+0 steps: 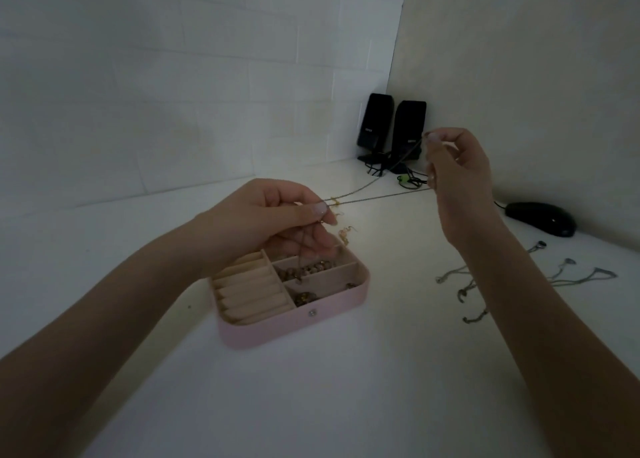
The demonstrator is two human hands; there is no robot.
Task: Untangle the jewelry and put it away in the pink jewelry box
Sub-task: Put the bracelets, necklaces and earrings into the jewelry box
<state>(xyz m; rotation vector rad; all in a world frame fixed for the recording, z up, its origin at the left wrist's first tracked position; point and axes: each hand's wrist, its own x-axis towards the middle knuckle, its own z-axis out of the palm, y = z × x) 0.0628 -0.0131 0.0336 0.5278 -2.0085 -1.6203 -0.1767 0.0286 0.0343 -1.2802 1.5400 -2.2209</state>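
Both hands up over the pink jewelry box (pixel 298 322), left hand (pixel 273 215) and right hand (pixel 457 170) pinching a thin chain (pixel 377 198) stretched between them, mid-untangling; next, probably lowering it gently into the box.

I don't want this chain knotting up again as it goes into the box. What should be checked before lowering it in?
1. Both ends held: ok. The left hand and right hand each pinch the thin chain.
2. Chain free of knots: cannot tell. Two strands run between the hands, and a small gold piece sits near the left fingers.
3. Pink jewelry box open: ok.
4. Free compartment: cannot tell. The right-side sections hold beaded pieces; the ring rolls look bare.
5. Chain clear of other jewelry: not ok. A strand hangs from the left hand into the box.
6. Silver chains on the table lie apart: ok.
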